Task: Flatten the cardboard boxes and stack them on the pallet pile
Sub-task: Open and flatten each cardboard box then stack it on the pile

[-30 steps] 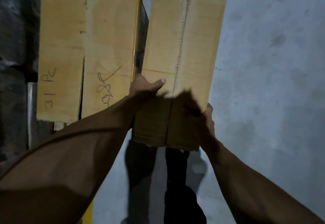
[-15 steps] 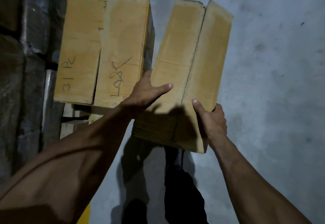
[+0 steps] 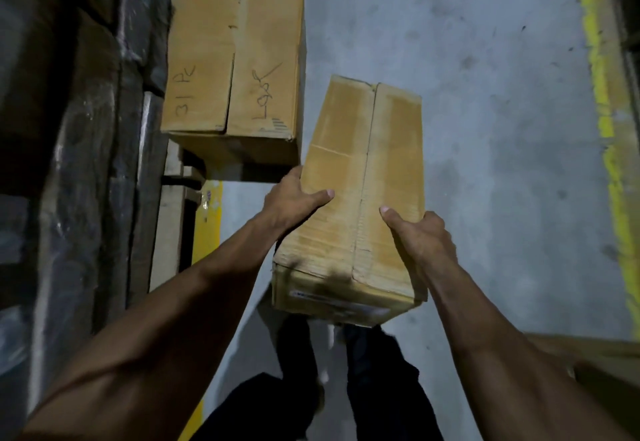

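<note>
- Holding the carried box up over the concrete floor, long axis running away from the body, just right of the marked box, still unflattened.
- Left hand clamped on left edge, thumb on top.
- Right hand gripping the right edge, about equally near.

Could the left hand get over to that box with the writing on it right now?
Probably not as things stand: the left hand grips the held box, as does the right hand. The written-on box sits just beyond, nothing between them.
</note>
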`<act>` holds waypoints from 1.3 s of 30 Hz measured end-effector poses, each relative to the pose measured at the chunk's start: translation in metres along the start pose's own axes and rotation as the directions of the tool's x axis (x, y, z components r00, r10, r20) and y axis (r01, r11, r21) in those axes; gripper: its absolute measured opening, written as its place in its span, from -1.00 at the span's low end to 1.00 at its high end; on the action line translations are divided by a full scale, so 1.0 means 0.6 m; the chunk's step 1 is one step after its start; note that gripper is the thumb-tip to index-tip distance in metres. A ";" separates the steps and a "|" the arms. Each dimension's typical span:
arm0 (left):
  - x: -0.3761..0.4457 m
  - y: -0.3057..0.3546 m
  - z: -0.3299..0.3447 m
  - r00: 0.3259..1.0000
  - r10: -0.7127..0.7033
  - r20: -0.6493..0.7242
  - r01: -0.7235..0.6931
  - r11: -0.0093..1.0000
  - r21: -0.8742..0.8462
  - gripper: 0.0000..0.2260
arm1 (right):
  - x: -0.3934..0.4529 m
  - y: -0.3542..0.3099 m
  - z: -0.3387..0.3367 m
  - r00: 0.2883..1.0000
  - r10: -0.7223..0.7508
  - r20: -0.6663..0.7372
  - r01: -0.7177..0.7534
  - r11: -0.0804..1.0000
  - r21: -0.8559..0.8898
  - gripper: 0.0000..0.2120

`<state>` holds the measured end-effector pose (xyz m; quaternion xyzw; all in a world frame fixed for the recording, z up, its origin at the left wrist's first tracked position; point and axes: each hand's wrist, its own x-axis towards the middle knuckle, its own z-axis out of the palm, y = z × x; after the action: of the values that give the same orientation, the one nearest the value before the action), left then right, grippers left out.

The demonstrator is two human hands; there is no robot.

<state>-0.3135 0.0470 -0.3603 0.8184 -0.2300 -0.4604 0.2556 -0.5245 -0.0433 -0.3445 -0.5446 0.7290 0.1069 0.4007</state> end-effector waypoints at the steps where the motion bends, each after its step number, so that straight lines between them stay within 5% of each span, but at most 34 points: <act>1: -0.031 -0.013 0.007 1.000 -0.011 0.010 0.011 1.000 0.011 -0.41 | -0.022 0.024 0.003 1.000 0.008 0.002 -0.008 1.000 -0.007 -0.24; 21: -0.454 -0.353 0.183 0.991 -0.132 -0.002 0.132 0.990 -0.045 -0.34 | -0.294 0.466 0.171 0.996 -0.016 0.085 0.020 0.999 -0.035 -0.19; 39: -0.499 -0.743 0.280 0.987 0.105 -0.118 -0.122 0.982 -0.146 -0.43 | -0.354 0.691 0.527 0.979 -0.081 -0.185 0.110 0.983 0.147 -0.26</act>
<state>-0.5376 0.5361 -0.5254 0.8059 -0.2262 -0.4156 0.3558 -0.7230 0.4536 -0.5194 -0.5533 0.7411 -0.0192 0.3799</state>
